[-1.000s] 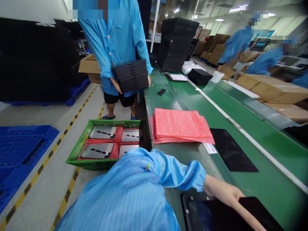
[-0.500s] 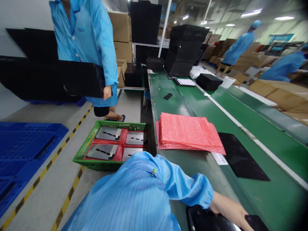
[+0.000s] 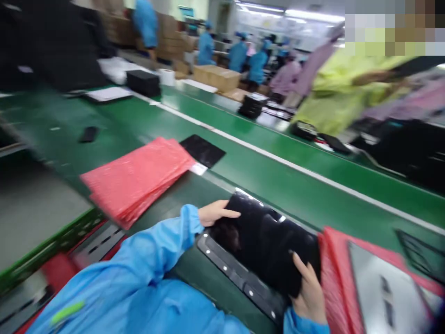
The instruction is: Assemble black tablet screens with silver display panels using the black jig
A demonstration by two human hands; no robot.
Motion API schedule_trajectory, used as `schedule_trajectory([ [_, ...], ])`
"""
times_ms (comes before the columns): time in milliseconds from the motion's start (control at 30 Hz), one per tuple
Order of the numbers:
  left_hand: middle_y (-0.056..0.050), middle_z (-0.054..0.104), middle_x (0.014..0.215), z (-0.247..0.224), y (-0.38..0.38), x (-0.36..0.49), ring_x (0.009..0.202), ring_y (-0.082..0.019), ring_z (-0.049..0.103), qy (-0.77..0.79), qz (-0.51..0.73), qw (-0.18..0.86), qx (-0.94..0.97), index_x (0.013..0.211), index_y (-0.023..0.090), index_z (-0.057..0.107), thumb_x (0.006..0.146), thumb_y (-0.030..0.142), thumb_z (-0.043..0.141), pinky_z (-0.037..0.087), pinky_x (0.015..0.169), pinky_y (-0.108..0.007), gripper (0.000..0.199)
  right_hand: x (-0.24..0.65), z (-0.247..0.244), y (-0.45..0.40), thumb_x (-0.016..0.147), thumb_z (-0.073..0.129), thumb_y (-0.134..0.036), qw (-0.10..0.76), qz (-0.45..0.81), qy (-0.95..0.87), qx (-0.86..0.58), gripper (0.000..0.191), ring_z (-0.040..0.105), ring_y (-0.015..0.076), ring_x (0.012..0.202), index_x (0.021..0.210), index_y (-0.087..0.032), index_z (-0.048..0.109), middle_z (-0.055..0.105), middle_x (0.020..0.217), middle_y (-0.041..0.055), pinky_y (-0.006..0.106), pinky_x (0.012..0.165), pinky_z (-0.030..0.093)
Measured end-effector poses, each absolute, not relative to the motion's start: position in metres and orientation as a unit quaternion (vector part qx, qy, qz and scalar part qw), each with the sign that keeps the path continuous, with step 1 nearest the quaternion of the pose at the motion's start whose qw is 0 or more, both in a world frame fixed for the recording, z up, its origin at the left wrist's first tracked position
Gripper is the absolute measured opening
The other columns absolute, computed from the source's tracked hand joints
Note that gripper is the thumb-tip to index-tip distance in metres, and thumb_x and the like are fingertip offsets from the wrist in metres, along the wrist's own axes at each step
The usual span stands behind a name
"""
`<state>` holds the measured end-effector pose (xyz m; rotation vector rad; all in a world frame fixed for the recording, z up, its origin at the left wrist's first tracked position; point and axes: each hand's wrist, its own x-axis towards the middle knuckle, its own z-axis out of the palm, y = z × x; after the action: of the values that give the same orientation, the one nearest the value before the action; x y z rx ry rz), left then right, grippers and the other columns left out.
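Black panel (image 3: 267, 246) held by both hands (image 3: 217, 212) (image 3: 308, 292)

The bags (image 3: 137, 178) are lying on the bench (image 3: 278, 174), with a sheet (image 3: 202, 150) lying just behind them and a label (image 3: 198, 169) sitting between the two. A panel (image 3: 264, 246) is resting nearer, at the bench's edge, while a crate (image 3: 52, 250) is standing to its left, apparently below the bench. Further back, a box (image 3: 143, 82) and a tape roll (image 3: 167, 77) are standing side by side
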<state>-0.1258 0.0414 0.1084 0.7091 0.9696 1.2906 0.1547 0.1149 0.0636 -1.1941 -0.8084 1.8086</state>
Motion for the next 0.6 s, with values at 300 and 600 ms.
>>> schedule_trajectory([
  [300, -0.011, 0.063, 0.125, 0.096, 0.046, -0.118, 0.107, -0.027, 0.063, 0.439, 0.545, 0.663, 0.267, 0.136, 0.021, 0.048, 0.080, 0.025, 0.072, 0.052, 0.090, -0.036, 0.061, 0.148, 0.065, 0.122, 0.066, 0.085, -0.032, 0.433, 0.770, -0.296, -0.363, 0.047, 0.071, 0.0266, 0.085, 0.106, -0.014, 0.068, 0.073, 0.090, 0.0078, 0.036, 0.074, 0.060],
  [600, -0.010, 0.058, 0.133, 0.093, 0.048, -0.114, 0.120, -0.025, 0.056, 0.481, 0.559, 0.613, 0.285, 0.140, 0.020, 0.045, 0.078, 0.033, 0.075, 0.044, 0.104, -0.033, 0.071, 0.148, 0.055, 0.132, 0.070, 0.082, -0.035, 0.444, 0.772, -0.317, -0.327, 0.034, 0.070, 0.0227, 0.076, 0.096, -0.015, 0.070, 0.072, 0.079, 0.0046, 0.034, 0.074, 0.057],
])
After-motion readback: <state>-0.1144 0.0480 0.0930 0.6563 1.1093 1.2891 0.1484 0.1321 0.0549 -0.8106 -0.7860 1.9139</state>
